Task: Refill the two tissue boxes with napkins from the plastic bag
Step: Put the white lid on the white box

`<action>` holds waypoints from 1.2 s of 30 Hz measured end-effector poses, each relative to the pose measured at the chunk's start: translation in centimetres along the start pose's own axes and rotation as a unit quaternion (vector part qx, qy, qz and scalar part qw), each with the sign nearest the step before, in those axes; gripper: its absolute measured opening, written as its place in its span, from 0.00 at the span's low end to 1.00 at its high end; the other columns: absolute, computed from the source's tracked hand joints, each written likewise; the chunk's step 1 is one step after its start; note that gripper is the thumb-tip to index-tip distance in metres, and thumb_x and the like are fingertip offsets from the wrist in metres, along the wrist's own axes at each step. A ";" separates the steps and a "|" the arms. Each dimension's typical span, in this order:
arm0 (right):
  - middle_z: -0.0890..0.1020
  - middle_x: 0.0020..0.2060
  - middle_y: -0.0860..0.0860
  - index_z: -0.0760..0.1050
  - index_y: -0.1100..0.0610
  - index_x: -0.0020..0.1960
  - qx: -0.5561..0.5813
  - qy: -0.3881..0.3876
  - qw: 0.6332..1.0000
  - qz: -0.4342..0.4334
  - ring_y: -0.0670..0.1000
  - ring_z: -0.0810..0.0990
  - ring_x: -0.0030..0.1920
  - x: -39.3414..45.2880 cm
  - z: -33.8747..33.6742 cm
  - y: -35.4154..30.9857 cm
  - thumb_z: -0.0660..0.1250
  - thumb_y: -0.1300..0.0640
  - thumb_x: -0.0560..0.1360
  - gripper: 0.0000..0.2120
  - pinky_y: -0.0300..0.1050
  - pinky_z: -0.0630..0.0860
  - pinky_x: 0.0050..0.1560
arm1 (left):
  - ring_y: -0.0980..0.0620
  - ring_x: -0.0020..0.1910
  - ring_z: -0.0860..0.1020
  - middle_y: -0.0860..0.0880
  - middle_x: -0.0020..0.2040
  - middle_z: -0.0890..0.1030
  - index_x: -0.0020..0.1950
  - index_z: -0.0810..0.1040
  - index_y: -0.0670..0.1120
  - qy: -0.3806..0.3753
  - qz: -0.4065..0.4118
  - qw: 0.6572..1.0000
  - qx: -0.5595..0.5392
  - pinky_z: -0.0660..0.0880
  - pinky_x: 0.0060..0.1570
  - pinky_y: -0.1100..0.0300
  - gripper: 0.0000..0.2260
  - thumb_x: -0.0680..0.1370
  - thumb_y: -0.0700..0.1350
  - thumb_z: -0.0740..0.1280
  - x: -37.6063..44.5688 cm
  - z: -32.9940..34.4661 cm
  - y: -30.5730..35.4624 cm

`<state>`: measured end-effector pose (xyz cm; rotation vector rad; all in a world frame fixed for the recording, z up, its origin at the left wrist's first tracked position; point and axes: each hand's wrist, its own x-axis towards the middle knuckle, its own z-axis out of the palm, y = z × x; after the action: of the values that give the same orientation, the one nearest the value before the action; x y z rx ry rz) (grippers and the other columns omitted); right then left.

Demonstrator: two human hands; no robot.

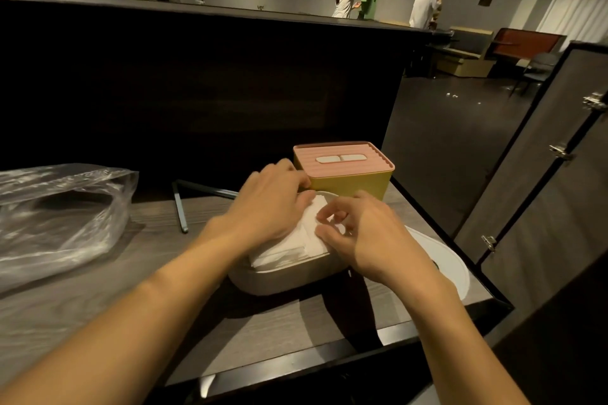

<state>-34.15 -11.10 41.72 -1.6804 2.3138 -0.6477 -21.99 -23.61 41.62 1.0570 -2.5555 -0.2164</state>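
Napkins [304, 233] in white tissue box [286, 276], both hands pressing them

- The left hand [269, 204] is bare. It has no glove on it.
- The right hand [365, 233] is bare too, with no glove.
- Back from each hand, the wrist is bare. No watch or band shows there.
- Further back, both forearms are bare all the way to the bottom edge of the view. No sleeve shows on them.
- The fingers [324, 212] of the right hand have short, plain nails with no paint.
- No rings show on the fingers that can be seen.
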 end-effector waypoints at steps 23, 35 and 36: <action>0.72 0.66 0.46 0.69 0.42 0.67 0.029 0.027 0.998 0.047 0.53 0.74 0.68 -0.3 -1.9 1.8 0.68 0.37 0.78 0.21 0.59 0.71 0.71 | 0.48 0.53 0.77 0.50 0.58 0.77 0.63 0.73 0.51 -0.054 0.053 0.997 0.010 0.72 0.58 0.46 0.19 0.86 0.60 0.50 -0.8 -0.8 0.5; 0.55 0.83 0.50 0.46 0.43 0.84 -0.054 -0.152 0.974 0.161 0.58 0.58 0.81 1.5 -1.2 10.4 0.76 0.25 0.60 0.64 0.68 0.56 0.79 | 0.52 0.53 0.74 0.52 0.56 0.75 0.64 0.75 0.54 -0.088 0.076 0.992 0.046 0.73 0.55 0.52 0.18 0.87 0.57 0.49 -1.4 1.1 0.3; 0.56 0.82 0.50 0.49 0.43 0.84 -0.048 -0.143 0.976 0.159 0.58 0.59 0.80 1.6 -1.3 10.4 0.77 0.25 0.59 0.63 0.68 0.59 0.78 | 0.52 0.53 0.74 0.52 0.57 0.75 0.64 0.75 0.54 -0.086 0.078 0.992 0.046 0.73 0.55 0.52 0.18 0.87 0.57 0.49 -1.4 1.2 0.2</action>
<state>-44.01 -9.66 38.17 -1.2910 2.3537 -0.2173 -21.68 -22.45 40.21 0.8996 -2.8113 -0.1566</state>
